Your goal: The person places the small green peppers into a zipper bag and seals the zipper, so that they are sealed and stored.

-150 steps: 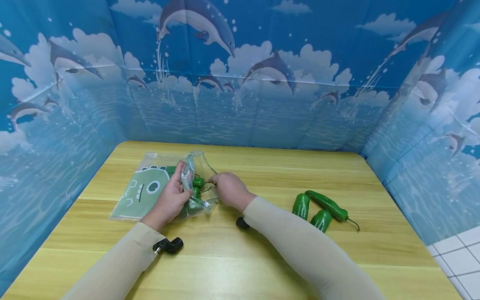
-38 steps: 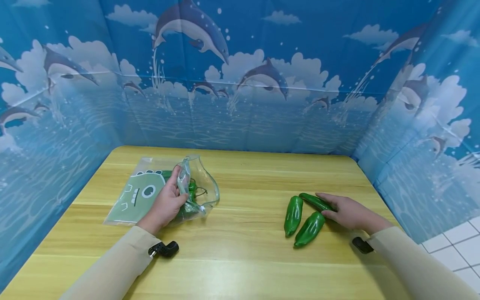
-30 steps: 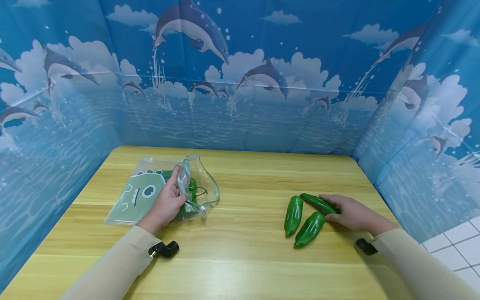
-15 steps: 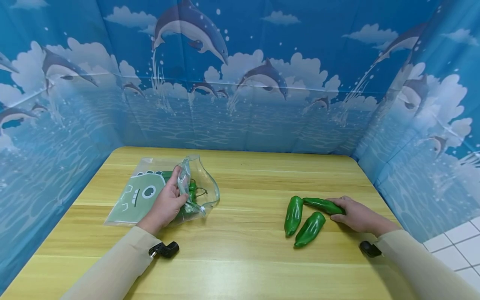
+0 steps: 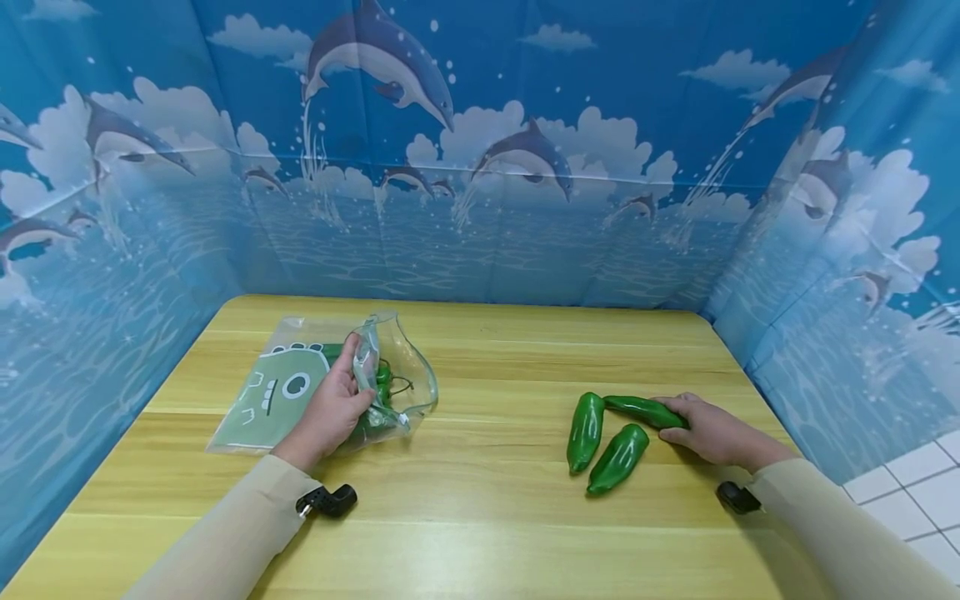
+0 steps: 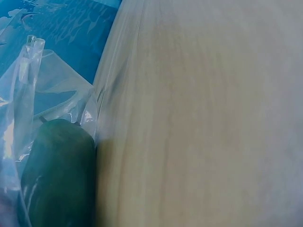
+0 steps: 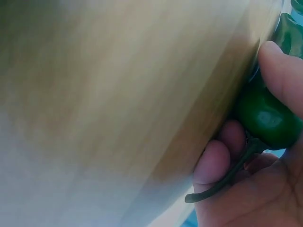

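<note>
My left hand (image 5: 333, 410) grips the edge of a clear zip bag (image 5: 408, 350) printed with a green one-eyed monster. The bag lies on the table with its mouth spread toward the right. Inside it are green peppers (image 5: 384, 385) with curved stems; one pepper (image 6: 59, 175) shows through the plastic in the left wrist view. On the right side, my right hand (image 5: 712, 429) holds a slim green pepper (image 5: 637, 408) near its stem end, thumb and fingers around it. Its stem (image 7: 227, 177) lies along the fingers in the right wrist view. Two more peppers lie close by: one (image 5: 586, 433) upright-pointing, one (image 5: 618, 460) slanted.
A wooden table (image 5: 480, 517) carries everything. Behind and beside it hangs a blue curtain (image 5: 480, 242) with dolphins. White floor tiles (image 5: 900, 500) show at the right. Each wrist wears a small black camera mount (image 5: 330, 502).
My right hand has gone from the bag's mouth to the loose peppers, taken hold of the slim one, and turned it slightly, shifting a little right. My left hand has kept its grip on the bag.
</note>
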`<state>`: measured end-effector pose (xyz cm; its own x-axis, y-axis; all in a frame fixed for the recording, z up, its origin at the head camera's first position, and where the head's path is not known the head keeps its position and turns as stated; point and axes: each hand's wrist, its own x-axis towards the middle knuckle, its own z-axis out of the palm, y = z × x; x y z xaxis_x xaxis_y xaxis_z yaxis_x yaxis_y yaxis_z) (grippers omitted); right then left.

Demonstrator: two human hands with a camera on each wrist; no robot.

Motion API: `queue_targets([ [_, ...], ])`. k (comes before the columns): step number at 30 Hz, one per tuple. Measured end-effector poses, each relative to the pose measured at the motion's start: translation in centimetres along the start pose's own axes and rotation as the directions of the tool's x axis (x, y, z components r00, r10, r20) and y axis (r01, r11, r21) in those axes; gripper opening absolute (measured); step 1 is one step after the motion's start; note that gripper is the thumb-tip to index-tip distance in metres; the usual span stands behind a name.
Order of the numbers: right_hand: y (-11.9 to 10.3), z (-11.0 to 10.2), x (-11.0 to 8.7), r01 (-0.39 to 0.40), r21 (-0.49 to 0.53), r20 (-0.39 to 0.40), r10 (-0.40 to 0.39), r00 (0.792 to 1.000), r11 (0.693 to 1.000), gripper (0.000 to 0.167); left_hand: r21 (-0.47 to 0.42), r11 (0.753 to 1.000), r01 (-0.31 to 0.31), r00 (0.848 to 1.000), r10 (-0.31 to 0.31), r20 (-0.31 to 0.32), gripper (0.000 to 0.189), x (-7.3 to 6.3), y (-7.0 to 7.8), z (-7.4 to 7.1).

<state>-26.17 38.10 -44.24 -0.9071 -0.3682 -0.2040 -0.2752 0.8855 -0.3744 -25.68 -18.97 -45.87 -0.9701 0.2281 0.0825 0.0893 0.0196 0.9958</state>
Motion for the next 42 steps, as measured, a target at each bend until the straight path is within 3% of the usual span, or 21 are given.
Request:
queue_targets([
  [14, 0.0, -0.1, 0.1, 0.006, -0.001, -0.001, -0.006, 1.0, 1.0, 0.06, 0.011, 1.0, -0.003, 1.0, 0.003, 0.009, 0.095, 0.0, -0.1, 0.0],
  [24, 0.2, -0.3, 0.4, 0.005, 0.011, -0.061, -0.004, 0.998, 1.0, 0.058, 0.014, 1.0, 0.002, 1.0, -0.003, 0.005, 0.095, 0.0, -0.1, 0.0],
  [33, -1.4, -1.0, 1.2, -0.016, 0.017, -0.135, 0.018, 0.991, 1.0, 0.052, -0.009, 1.0, -0.001, 1.0, 0.001, 0.012, 0.096, 0.1, -0.1, -0.1],
  [42, -4.0, -2.0, 2.6, 0.037, 0.044, -0.196, -0.027, 0.98, 0.998, 0.036, 0.012, 1.0, -0.002, 1.0, 0.002, 0.006, 0.095, 0.0, -0.1, -0.1],
])
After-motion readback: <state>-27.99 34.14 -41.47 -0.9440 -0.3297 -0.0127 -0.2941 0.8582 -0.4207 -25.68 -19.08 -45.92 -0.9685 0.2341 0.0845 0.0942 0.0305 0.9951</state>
